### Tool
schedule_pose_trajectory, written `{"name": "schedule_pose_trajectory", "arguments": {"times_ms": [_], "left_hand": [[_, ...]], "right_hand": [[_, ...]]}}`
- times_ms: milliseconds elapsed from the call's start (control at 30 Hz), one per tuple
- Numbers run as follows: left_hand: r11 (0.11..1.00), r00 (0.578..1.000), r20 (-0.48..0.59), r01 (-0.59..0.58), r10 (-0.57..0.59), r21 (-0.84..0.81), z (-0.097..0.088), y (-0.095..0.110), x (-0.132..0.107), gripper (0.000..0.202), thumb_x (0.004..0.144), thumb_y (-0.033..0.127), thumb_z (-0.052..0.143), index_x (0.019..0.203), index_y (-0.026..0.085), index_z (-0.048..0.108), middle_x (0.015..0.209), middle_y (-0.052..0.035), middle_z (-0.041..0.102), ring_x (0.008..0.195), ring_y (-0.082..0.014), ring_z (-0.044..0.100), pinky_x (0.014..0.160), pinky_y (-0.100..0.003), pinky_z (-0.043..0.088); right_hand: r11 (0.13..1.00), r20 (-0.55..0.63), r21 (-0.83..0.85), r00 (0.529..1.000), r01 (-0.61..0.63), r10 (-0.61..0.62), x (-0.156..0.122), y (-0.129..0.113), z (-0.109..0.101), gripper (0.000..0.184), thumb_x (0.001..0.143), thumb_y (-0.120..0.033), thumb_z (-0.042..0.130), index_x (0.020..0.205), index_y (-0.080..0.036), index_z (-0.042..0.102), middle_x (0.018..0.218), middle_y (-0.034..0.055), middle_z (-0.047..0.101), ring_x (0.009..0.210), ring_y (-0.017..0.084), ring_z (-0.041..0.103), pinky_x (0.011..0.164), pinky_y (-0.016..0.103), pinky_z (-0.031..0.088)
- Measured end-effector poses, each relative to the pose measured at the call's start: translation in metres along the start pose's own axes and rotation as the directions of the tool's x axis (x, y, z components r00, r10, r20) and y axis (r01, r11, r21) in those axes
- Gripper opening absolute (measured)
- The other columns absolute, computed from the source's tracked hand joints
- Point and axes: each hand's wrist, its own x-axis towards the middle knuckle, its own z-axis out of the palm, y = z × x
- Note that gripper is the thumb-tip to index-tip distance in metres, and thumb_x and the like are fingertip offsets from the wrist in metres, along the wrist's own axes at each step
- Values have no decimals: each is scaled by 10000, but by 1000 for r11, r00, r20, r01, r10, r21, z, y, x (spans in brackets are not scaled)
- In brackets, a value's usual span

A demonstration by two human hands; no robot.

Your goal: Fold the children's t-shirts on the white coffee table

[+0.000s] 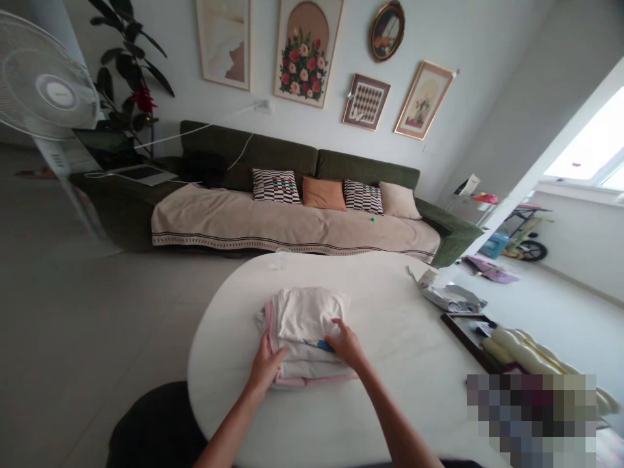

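A stack of folded clothes (309, 367) lies on the round white table in front of me, with pink edges showing at its left and bottom. On top is a folded white shirt (312, 312) with a small blue print near its lower right. My left hand (266, 365) rests at the stack's left edge, thumb over the top layers and fingers stretched along the side. My right hand (345, 343) touches the right side of the white shirt near the blue print, thumb and forefinger apart. What the undersides of both hands touch is hidden.
The white table (390, 390) has a silvery packet (453, 298) and a dark-rimmed tray (465, 341) at its right. A pale yellow padded item (526, 351) lies over the tray, beside a blurred-out area. Beyond stand a green sofa (370, 170) and a white fan (56, 91).
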Motion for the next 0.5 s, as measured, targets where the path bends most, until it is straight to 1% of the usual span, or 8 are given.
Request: {"name": "schedule_pose_trajectory", "arguments": {"times_ms": [67,167,233,300,333,400,433,500], "left_hand": [[995,998,-45,-46,50,88,-30,-6,5,649,627,370,640,1217,159,472,1306,-131,549,1244,-288,471,1014,-337,378],[963,989,-100,-78,107,257,-95,-24,7,600,622,461,606,1152,195,512,1271,-94,588,1251,-307,471,1039,-373,368],[911,991,-51,-95,125,401,-135,-30,9,573,619,521,594,1095,205,546,1173,-97,647,1194,-330,522,1011,-408,403],[803,980,-15,-153,198,576,-156,-19,13,545,595,534,607,1019,193,586,1059,-123,683,1137,-390,541,996,-491,398],[743,966,2,-200,259,639,-157,-7,15,526,590,528,612,991,186,601,1040,-134,681,1130,-410,531,998,-522,383],[654,921,66,-321,383,685,-138,27,20,484,618,509,612,978,185,621,1096,-132,649,1170,-411,488,1030,-535,346],[645,898,147,-405,416,648,-121,47,23,458,649,496,615,988,188,626,1140,-122,628,1187,-380,481,1058,-499,333],[691,879,304,-477,368,542,-80,85,28,380,730,465,631,1022,222,632,1167,-80,611,1190,-325,483,1075,-463,324]], "right_hand": [[996,24,31,996,81,-82,-14,-15,7,430,839,-234,613,1246,-169,491,1131,84,621,1027,209,601,900,373,473],[976,82,79,975,202,-208,-25,-33,13,482,757,-214,686,1213,-231,534,1017,32,682,954,188,641,851,278,493],[973,53,77,973,219,-223,-18,-41,13,520,763,-211,678,1253,-234,506,1114,54,654,1050,208,606,901,307,478],[982,-20,50,983,182,-181,-1,-48,12,543,810,-196,630,1317,-198,437,1291,114,541,1198,243,503,986,390,423],[986,-45,37,986,160,-158,10,-52,12,518,835,-206,608,1321,-187,428,1332,127,497,1219,254,479,994,430,411],[992,-55,13,990,127,-127,31,-62,11,406,872,-266,587,1256,-177,487,1280,107,527,1137,244,535,936,457,452],[993,-50,0,991,121,-121,40,-68,11,358,882,-301,579,1210,-171,520,1226,88,558,1069,224,571,893,445,480],[992,-49,-28,991,126,-127,48,-81,9,302,896,-336,559,1148,-169,558,1160,67,586,988,196,599,841,415,507]]}}
